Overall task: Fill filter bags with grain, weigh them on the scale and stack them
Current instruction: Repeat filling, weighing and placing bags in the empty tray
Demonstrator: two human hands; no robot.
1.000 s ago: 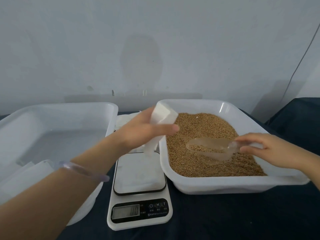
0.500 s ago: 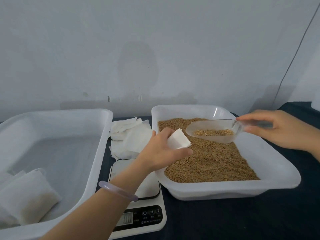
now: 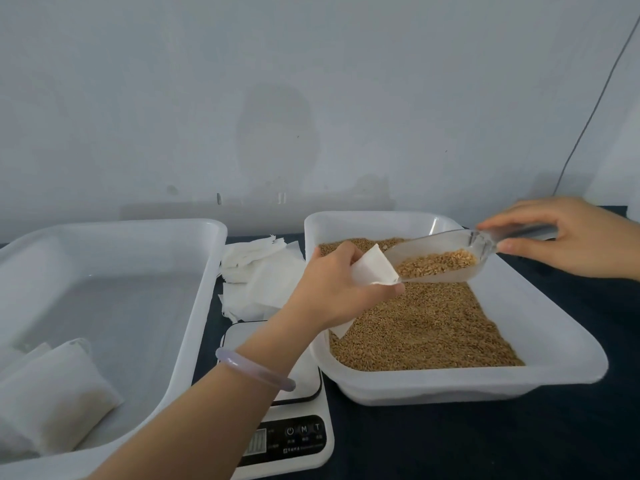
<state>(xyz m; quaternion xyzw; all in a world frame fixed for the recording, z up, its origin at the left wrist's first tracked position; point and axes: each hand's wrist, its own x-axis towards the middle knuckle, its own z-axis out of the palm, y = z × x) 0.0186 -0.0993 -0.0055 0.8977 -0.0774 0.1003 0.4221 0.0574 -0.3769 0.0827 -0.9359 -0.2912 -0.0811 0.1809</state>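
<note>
Filter bag (image 3: 375,268) held above the left end of the grain tray (image 3: 485,386), gripped in the curled left hand (image 3: 329,296). Clear scoop (image 3: 446,258), part-loaded with grain, tip at the bag's mouth; right hand (image 3: 571,237) pinches its handle. Scale (image 3: 298,441) between the two trays, partly under the left forearm. Spare bags (image 3: 259,282) piled behind the scale. Filled bags (image 3: 52,403) in the left tray (image 3: 204,278), near corner

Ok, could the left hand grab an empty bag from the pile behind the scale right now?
Probably not yet: the left hand is holding a bag open at the scoop, though nothing blocks the nearby pile.
</note>
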